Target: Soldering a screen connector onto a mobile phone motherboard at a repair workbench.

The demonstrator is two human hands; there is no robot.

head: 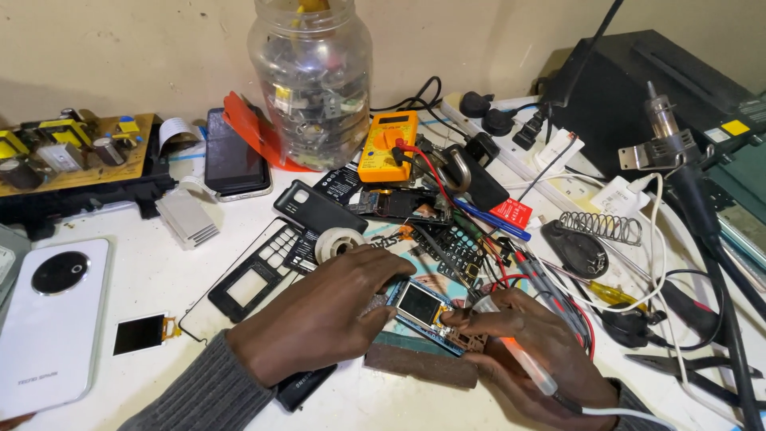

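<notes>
Small phone board [423, 307] w/ dark screen lies on the bench, btwn both hands. Left hand [323, 315] curled over its left edge, fingertips pinning it down. Right hand [531, 347] grips a pen-like tool [519, 355], fingers closed round it; tip seems to touch the board's lower right corner, partly hidden. Yellow multimeter [387, 146] well behind.

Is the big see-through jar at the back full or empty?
Nearly full. Through the clear plastic jar you can see small electronic parts piled almost to its neck. It stands upright on the table.
</notes>
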